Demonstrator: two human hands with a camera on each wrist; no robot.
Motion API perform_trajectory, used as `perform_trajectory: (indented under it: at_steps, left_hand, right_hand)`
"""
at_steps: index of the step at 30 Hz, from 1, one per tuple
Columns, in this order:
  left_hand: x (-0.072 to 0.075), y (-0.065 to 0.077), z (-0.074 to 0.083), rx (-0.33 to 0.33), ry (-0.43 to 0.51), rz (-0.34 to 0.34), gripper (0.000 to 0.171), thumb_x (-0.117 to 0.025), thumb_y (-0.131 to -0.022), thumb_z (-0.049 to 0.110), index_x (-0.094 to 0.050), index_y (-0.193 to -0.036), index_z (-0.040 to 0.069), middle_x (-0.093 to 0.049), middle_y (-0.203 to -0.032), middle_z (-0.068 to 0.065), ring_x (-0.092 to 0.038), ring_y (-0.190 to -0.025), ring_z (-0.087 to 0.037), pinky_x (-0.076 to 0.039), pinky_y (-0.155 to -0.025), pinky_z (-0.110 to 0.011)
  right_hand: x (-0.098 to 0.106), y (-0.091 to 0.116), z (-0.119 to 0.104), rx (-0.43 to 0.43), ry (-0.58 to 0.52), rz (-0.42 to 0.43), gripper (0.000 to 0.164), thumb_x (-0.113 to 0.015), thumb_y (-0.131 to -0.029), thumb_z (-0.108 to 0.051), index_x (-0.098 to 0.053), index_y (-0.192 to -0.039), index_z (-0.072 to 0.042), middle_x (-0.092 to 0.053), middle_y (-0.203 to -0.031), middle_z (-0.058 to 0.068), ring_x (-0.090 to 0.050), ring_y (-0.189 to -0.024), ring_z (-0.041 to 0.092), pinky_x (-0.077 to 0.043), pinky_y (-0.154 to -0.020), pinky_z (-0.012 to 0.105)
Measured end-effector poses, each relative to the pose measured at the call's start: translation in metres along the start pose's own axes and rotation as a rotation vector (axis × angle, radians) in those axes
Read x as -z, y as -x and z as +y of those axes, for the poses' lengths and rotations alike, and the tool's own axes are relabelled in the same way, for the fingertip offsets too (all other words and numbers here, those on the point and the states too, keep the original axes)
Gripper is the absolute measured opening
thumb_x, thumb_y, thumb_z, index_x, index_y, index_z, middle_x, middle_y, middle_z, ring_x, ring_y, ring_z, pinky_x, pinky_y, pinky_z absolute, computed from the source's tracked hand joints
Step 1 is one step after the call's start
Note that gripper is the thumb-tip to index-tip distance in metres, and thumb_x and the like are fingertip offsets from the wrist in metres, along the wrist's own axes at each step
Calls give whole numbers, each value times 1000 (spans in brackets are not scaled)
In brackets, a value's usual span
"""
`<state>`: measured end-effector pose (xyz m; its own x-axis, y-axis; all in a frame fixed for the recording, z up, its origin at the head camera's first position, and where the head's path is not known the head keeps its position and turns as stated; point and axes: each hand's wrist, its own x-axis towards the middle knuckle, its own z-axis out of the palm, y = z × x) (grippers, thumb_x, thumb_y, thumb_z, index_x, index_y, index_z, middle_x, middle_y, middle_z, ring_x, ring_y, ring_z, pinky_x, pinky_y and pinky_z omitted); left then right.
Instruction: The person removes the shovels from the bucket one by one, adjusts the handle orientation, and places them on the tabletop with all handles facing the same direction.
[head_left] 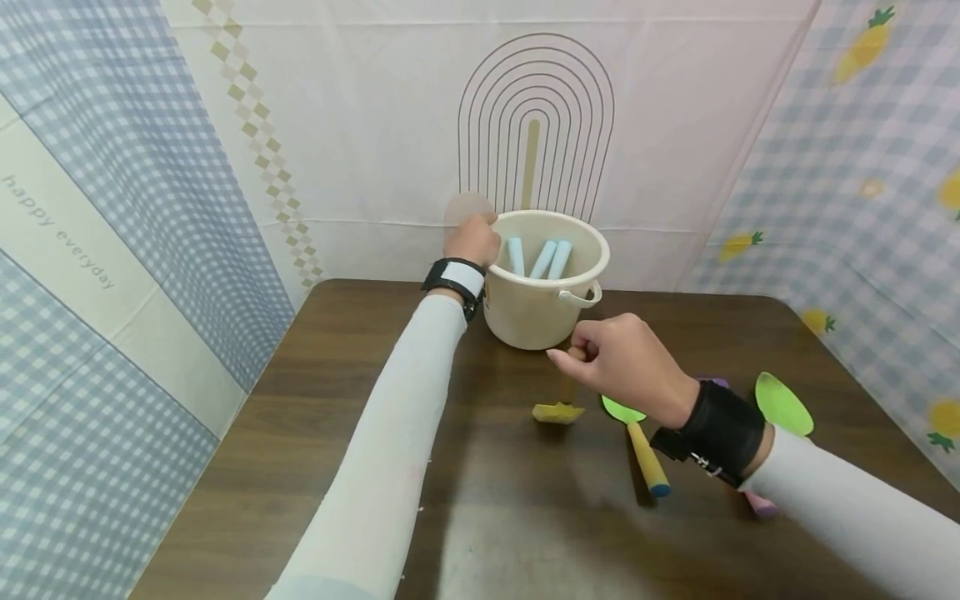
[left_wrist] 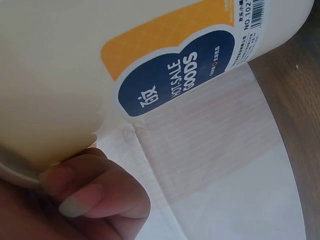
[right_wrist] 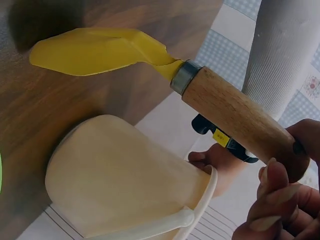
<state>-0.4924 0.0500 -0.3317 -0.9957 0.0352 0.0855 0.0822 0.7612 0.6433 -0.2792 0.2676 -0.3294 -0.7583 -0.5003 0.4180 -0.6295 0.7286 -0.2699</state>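
Note:
My left hand (head_left: 474,240) grips the left side of the rim of a cream plastic bucket (head_left: 528,312), which stands upright at the back of the table. In the left wrist view its curled fingers (left_wrist: 117,192) lie at the rim, beside the bucket's printed label (left_wrist: 185,72). Several light blue rods (head_left: 562,260) lean inside the bucket. In front of the bucket, my right hand (head_left: 630,362) pinches a small garden trowel (right_wrist: 230,112) by the end of its wooden handle. The trowel's yellow blade (head_left: 557,413) hangs downward, low over the table.
A green trowel with a yellow handle (head_left: 647,458) lies below my right hand. Farther right is another green blade (head_left: 782,406), with a pink handle end (head_left: 761,504) partly hidden by my forearm. Patterned cloth (head_left: 375,125) hangs behind the wooden table (head_left: 337,358).

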Motion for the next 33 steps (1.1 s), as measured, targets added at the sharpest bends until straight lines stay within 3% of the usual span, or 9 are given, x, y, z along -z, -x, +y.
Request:
perform_trajectory:
  at_steps: [10, 20, 29, 33]
  left_hand:
    - [5, 1, 4, 17, -40, 13, 53, -46, -104, 16, -47, -157, 18, -60, -150, -7, -66, -113, -25, -56, -92, -37]
    - [0, -3, -1, 24, -23, 3, 54, -46, -103, 13, -48, -157, 20, -60, -151, -7, -67, -105, -24, -56, -83, -35]
    - [-2, -4, -2, 15, -15, -10, 54, -46, -103, 14, -48, -157, 20, -61, -149, -8, -66, -108, -25, -57, -84, -36]
    - [-1, -6, -2, 15, -33, -14, 54, -46, -104, 14, -46, -158, 20, -58, -153, -7, -64, -115, -25, -56, -90, -37]
  right_hand:
    - [-4, 20, -14, 122, 73, 87, 41, -85, -84, -22, -50, -63, -20, -40, -58, -12, -33, -54, -1, -32, -52, 19]
    - [-11, 45, -26, 237, 199, 113, 37, -86, -81, -24, -51, -67, -20, -40, -58, -15, -31, -54, -6, -28, -48, 14]
    - [-26, 58, -30, 196, 227, 20, 38, -88, -80, -24, -51, -70, -19, -42, -60, -16, -33, -54, -5, -33, -50, 14]
    - [-30, 62, -33, 146, 226, -50, 35, -85, -82, -22, -51, -73, -19, -43, -61, -16, -35, -54, -4, -32, -49, 16]
